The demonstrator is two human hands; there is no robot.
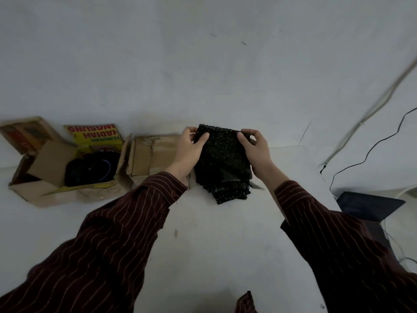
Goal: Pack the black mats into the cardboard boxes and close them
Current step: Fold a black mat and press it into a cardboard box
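Both hands grasp one folded black bubble-textured mat [222, 159] by its far top corners: left hand [190, 150] at the left corner, right hand [257, 150] at the right. The mat hangs above the white bench [203, 240], its lower end touching or nearly touching the surface, just right of the closed brown cardboard box [153, 154].

Risks: the layers at the bottom look loose and may unfold, so the bundle may catch on a box rim. The open cardboard box with yellow printed flap [56, 177] already holds dark items; space may be short.

Long axis runs away from the person, top edge farthest.
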